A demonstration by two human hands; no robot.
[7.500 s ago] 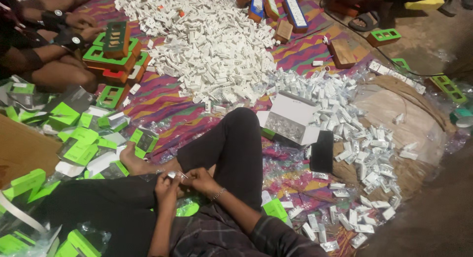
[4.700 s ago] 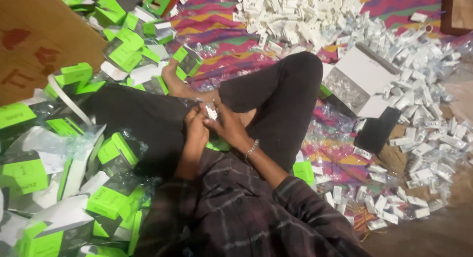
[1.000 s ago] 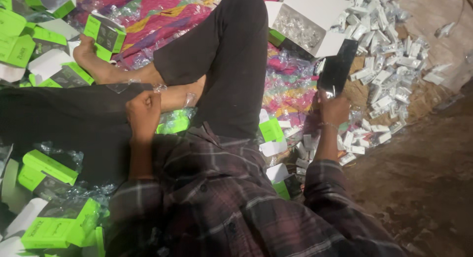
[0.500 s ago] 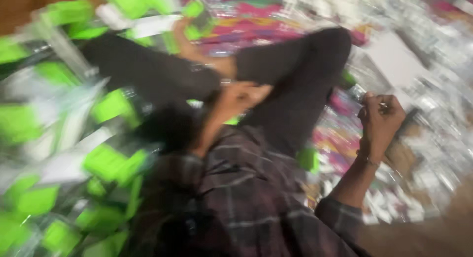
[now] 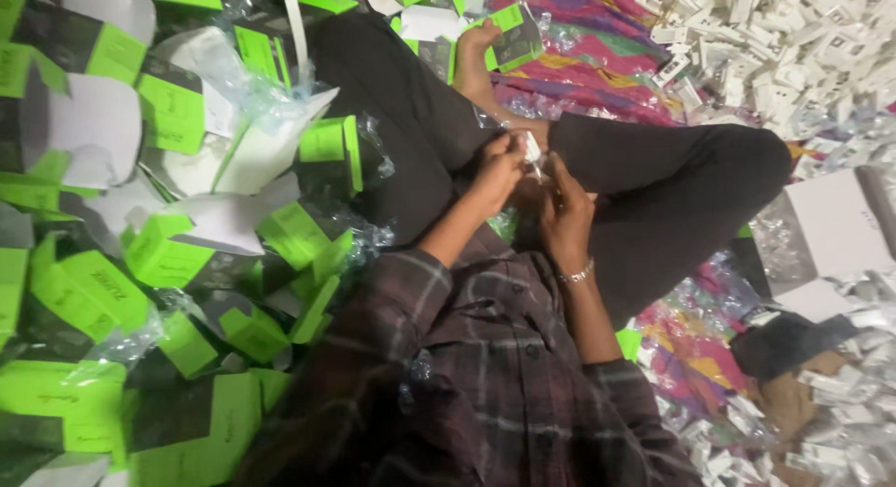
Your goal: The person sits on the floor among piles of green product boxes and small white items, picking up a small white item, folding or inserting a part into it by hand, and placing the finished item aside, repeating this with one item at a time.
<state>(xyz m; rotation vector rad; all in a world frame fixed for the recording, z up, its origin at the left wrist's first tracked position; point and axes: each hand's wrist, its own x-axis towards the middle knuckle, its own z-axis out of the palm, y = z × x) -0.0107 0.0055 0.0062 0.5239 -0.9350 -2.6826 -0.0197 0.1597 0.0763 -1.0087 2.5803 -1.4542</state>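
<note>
I sit cross-legged on a colourful striped cloth [image 5: 597,39], in black trousers and a plaid shirt. My left hand [image 5: 497,168] and my right hand [image 5: 564,214] meet in my lap, close together. Between their fingertips is a small white plastic part [image 5: 532,149], pinched by both hands. A bracelet circles my right wrist. My bare foot [image 5: 474,62] points toward the top of the view.
Torn green-and-black cartons [image 5: 159,254] and clear plastic wrap cover the floor on my left. A heap of small white parts [image 5: 793,39] lies at the upper right, more at the lower right. An open white box [image 5: 826,230] and a dark phone [image 5: 775,342] lie by my right knee.
My right hand has come back from the pile at my right side into my lap and now meets my left hand on a small white part.
</note>
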